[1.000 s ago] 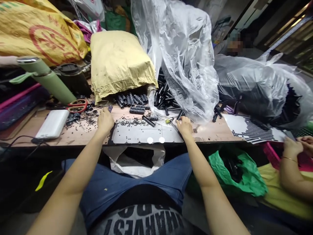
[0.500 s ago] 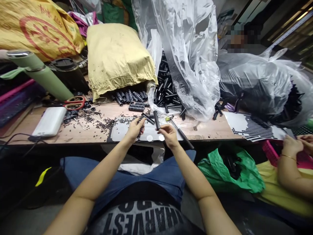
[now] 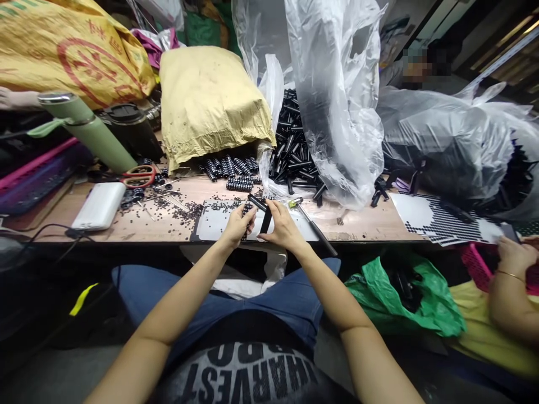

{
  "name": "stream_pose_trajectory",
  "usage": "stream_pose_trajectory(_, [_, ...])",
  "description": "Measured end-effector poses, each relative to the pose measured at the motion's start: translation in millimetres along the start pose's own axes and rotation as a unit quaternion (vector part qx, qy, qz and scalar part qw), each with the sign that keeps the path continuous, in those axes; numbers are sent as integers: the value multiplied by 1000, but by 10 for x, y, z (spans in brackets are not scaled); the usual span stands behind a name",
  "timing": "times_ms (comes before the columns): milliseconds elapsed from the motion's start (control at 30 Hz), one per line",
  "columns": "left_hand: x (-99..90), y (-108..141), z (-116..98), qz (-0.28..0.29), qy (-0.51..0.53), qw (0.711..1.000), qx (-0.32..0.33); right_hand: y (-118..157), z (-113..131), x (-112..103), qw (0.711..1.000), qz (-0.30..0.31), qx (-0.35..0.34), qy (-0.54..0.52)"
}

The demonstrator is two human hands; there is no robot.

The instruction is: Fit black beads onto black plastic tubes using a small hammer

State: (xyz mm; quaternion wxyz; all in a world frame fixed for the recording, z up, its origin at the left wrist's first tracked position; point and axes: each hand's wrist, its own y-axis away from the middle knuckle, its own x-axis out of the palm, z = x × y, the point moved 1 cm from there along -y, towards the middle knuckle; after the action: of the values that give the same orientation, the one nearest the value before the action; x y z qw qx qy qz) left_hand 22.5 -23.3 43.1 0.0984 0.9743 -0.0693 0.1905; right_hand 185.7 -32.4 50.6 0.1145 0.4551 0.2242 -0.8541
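Note:
Over a white sheet (image 3: 210,221) at the table's front edge, my left hand (image 3: 234,227) is closed around a black piece with pale dots (image 3: 247,209), partly covered by the fingers. My right hand (image 3: 286,227) grips a plain black tube (image 3: 265,221) between thumb and fingers, held upright and slanted just beside the left fingers. Another black tube (image 3: 256,201) lies behind both hands, close to the fingertips. To the right of my right hand rests a tool with a black handle (image 3: 318,231) and a yellow-green part near its top.
Several dotted black pieces (image 3: 239,184) lie before a yellow sack (image 3: 214,101). Black tubes (image 3: 292,151) spill from a clear plastic bag (image 3: 341,112). Small black bits (image 3: 181,209), red-handled scissors (image 3: 138,176) and a white box (image 3: 99,206) are left. A co-worker's hand (image 3: 516,255) is far right.
My right hand has turned and moved left, bringing the black tube closer to my left hand, its fingers now along the tube. The whole view has shifted slightly.

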Motion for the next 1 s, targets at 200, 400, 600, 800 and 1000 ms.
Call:
stream_pose_trajectory(200, [-11, -17, 45, 8, -7, 1000, -5, 132, -76, 32, 997, -41, 31, -64])
stream_pose_trajectory(400, [89, 133, 6, 10, -18, 999, -24, 179, 143, -115, 995, -37, -21, -88])
stream_pose_trajectory(600, [181, 186, -2, -38, 74, 996, -40, 185, 346, -97, 995, -18, -70, -75])
stream_pose_trajectory(800, [240, 240, -18, -37, 79, 992, -96, 210, 311, -46, 994, 23, -81, -65])
stream_pose_trajectory(1000, [277, 277, -22, -38, 66, 990, -120, 245, 260, -2, 990, 10, -67, -127])
